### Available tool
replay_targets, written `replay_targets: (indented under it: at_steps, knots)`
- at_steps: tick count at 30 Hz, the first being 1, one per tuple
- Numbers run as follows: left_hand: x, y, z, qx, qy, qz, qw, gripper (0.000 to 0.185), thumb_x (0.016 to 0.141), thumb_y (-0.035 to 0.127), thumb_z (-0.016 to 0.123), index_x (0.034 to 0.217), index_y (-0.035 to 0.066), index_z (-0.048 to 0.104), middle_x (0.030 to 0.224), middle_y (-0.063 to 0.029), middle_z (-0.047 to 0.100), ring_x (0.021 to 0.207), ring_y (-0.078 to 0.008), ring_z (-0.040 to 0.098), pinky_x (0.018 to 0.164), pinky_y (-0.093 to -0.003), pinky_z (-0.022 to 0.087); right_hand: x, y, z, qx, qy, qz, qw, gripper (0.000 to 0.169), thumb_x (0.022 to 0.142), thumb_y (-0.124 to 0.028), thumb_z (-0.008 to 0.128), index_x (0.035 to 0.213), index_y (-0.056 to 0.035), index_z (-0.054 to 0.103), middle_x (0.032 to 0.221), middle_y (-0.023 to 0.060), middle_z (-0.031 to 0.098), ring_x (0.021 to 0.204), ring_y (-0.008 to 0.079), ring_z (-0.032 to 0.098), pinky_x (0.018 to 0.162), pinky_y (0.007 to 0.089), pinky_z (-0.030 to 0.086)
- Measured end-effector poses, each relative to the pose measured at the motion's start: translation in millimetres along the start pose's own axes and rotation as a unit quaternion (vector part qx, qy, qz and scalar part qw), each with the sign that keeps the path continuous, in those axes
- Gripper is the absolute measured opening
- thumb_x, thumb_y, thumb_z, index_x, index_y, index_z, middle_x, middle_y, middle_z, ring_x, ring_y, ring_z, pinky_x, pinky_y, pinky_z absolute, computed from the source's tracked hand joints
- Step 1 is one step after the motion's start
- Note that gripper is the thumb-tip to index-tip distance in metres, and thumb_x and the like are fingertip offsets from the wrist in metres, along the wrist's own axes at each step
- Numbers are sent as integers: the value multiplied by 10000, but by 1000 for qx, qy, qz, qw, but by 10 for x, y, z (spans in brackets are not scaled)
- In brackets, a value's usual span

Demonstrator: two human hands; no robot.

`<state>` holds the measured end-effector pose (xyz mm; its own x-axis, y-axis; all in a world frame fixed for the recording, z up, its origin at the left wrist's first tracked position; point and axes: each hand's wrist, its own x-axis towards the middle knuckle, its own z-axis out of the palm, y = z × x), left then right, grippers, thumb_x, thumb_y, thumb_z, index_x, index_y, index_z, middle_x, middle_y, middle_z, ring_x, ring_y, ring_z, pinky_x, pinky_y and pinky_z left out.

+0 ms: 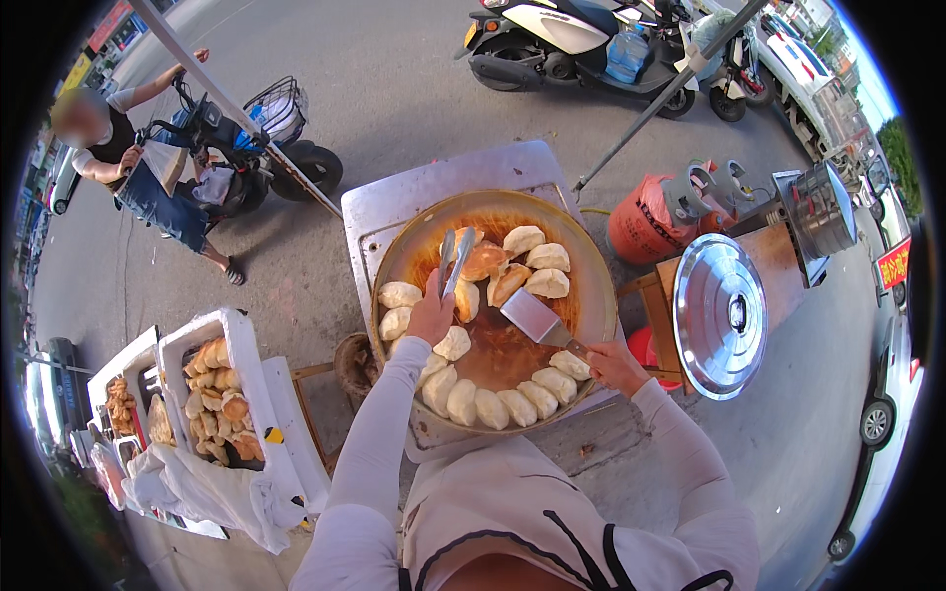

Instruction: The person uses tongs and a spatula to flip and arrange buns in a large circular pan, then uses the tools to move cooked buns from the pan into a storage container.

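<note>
A large round griddle pan [510, 362] holds a ring of pale filled dough pockets [462, 402] along its rim and several browned ones [484, 260] in the upper middle. My left hand [431, 314] grips metal tongs [460, 258], whose tips lie over a browned pocket at the pan's upper left; whether they pinch it I cannot tell. In my right hand [617, 367] is the handle of a flat metal spatula [532, 315]. Its blade is over the pan's middle, close to a pocket with a browned side [508, 284].
White foam boxes [259, 384] of fried dough stand at the left, partly under a cloth [214, 491]. At the right are a metal lid [720, 318], a steel pot [820, 210] and a gas cylinder [643, 221]. A person [126, 162] on a scooter is at the upper left.
</note>
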<state>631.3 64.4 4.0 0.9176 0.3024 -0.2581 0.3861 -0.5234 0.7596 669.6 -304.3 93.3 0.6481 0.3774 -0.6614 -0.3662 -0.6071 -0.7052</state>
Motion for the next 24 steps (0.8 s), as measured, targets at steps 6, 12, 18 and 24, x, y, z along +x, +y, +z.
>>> replay_targets:
  at_steps: [6, 12, 18, 24]
  knots:
    - [125, 105, -76, -46, -20, 6, 999, 658, 961, 366, 491, 1515, 134, 224, 1277, -279, 565, 1145, -425, 578, 974, -449, 447, 23, 629, 175, 52, 31, 4, 998, 254, 945, -203, 470, 856, -24, 626, 606, -12, 510, 479, 77, 447, 450, 268, 359]
    - [676, 90, 41, 10, -7, -6, 1000, 665, 934, 361, 496, 1482, 83, 240, 1080, -327, 630, 996, -499, 607, 902, -519, 472, 848, 462, 595, 134, 6, -29, 991, 264, 965, -249, 474, 920, -43, 633, 615, -17, 488, 480, 77, 423, 448, 264, 337]
    - [744, 469, -330, -35, -117, -184, 975, 663, 935, 352, 500, 1492, 119, 226, 1040, -305, 646, 978, -481, 625, 886, -507, 488, 915, 260, 346, 142, -37, 34, 989, 271, 967, -265, 474, 1003, -52, 638, 636, -16, 511, 507, 74, 447, 447, 259, 345]
    - [848, -35, 12, 3, -35, -82, 996, 566, 947, 326, 498, 1442, 139, 297, 1030, -313, 643, 952, -485, 629, 867, -540, 488, 1593, 76, 794, 107, 1, -62, 992, 222, 987, -221, 465, 1079, -61, 589, 666, -12, 483, 458, 49, 390, 398, 220, 297]
